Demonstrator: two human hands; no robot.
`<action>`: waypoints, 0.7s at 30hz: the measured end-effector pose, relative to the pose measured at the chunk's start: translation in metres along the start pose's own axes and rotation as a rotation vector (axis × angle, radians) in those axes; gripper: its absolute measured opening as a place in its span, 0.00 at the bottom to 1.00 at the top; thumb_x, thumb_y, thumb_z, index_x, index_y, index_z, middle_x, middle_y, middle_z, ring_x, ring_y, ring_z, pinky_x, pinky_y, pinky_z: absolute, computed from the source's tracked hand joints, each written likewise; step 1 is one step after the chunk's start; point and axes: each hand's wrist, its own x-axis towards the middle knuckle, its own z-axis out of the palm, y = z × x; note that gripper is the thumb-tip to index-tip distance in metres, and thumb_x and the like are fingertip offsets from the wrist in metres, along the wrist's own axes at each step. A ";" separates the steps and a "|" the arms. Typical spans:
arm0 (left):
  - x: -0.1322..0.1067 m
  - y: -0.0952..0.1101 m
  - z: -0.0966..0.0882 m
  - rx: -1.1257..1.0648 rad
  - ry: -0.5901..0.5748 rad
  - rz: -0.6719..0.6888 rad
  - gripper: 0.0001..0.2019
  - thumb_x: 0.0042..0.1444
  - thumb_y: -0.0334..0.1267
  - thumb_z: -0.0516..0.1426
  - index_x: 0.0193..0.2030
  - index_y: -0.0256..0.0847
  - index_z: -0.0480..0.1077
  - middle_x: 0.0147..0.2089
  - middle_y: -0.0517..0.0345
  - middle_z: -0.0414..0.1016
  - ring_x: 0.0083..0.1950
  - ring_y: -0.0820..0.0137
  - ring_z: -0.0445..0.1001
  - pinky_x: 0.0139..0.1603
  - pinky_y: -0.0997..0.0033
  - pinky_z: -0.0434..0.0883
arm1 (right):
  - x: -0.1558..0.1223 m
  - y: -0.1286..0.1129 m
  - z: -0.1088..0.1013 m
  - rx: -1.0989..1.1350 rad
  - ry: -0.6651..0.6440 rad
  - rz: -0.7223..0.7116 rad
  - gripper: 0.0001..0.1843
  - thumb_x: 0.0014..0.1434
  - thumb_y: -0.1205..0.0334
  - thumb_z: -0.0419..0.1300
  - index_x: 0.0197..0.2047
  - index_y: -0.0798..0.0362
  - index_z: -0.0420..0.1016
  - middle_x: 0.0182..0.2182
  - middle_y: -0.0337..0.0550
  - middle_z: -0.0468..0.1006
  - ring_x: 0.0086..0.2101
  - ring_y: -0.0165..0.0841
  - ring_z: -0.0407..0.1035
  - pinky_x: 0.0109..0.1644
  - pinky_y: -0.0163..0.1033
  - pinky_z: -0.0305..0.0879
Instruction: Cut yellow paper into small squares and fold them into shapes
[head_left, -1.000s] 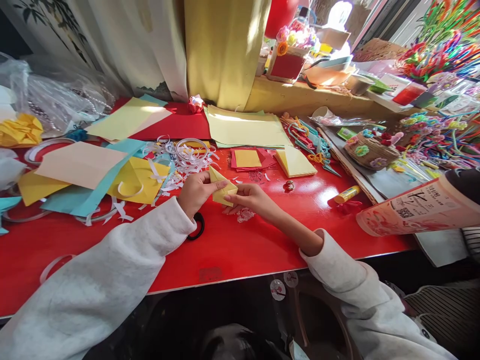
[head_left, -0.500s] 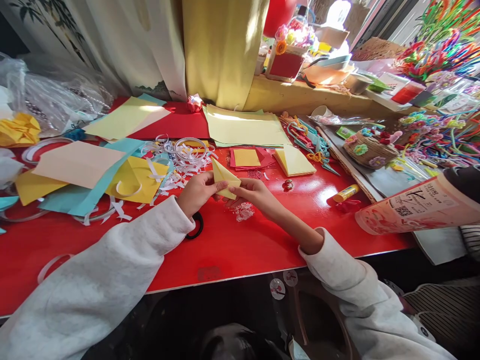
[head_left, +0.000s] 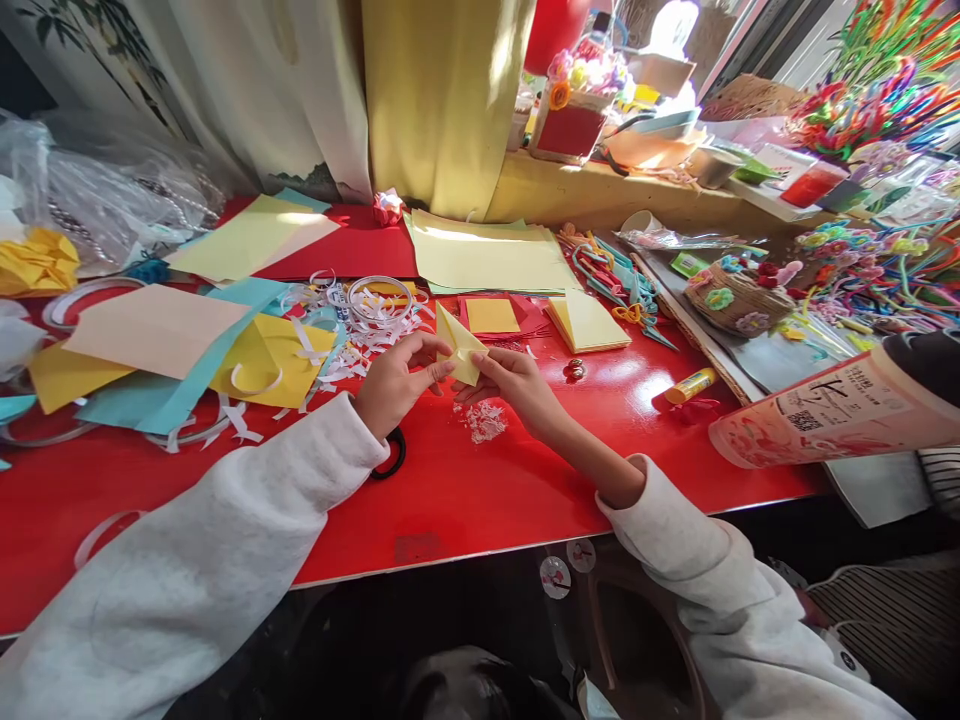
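A small piece of folded yellow paper (head_left: 460,342), pointed at its top, is held up over the red table. My right hand (head_left: 519,388) pinches its right side between thumb and fingers. At the paper's left edge is my left hand (head_left: 399,384), its thumb and forefinger closed about that edge; the exact contact is partly hidden. Below the hands lies a small heap of pale paper bits (head_left: 484,422). A black ring (head_left: 391,455), perhaps a tape roll, sits by my left wrist.
Behind the hands lie a stack of folded yellow paper (head_left: 592,322), yellow sheets (head_left: 491,255) and white paper scraps (head_left: 360,345). Coloured sheets (head_left: 157,325) spread leftward. On the right are a glue stick (head_left: 691,386), scissors (head_left: 634,285) and a tilted drink cup (head_left: 814,415).
The folded paper has shifted slightly right and turned in the fingers. My left thumb and fingers have drawn back from over it to its left edge, while my right hand keeps its pinch.
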 end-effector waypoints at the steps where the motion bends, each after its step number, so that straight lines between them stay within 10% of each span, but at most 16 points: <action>1: 0.000 0.000 0.000 -0.015 0.008 -0.007 0.13 0.48 0.43 0.61 0.35 0.37 0.66 0.32 0.60 0.68 0.29 0.75 0.69 0.28 0.76 0.68 | 0.000 0.000 0.001 -0.004 -0.001 0.002 0.20 0.53 0.46 0.59 0.31 0.56 0.65 0.25 0.43 0.76 0.26 0.31 0.75 0.33 0.37 0.74; 21: -0.002 -0.001 -0.001 0.189 0.054 0.009 0.12 0.50 0.46 0.59 0.32 0.40 0.65 0.30 0.62 0.68 0.26 0.75 0.65 0.29 0.74 0.63 | 0.001 0.006 0.002 -0.061 0.012 -0.010 0.21 0.49 0.44 0.62 0.28 0.55 0.65 0.23 0.40 0.75 0.25 0.31 0.75 0.31 0.35 0.73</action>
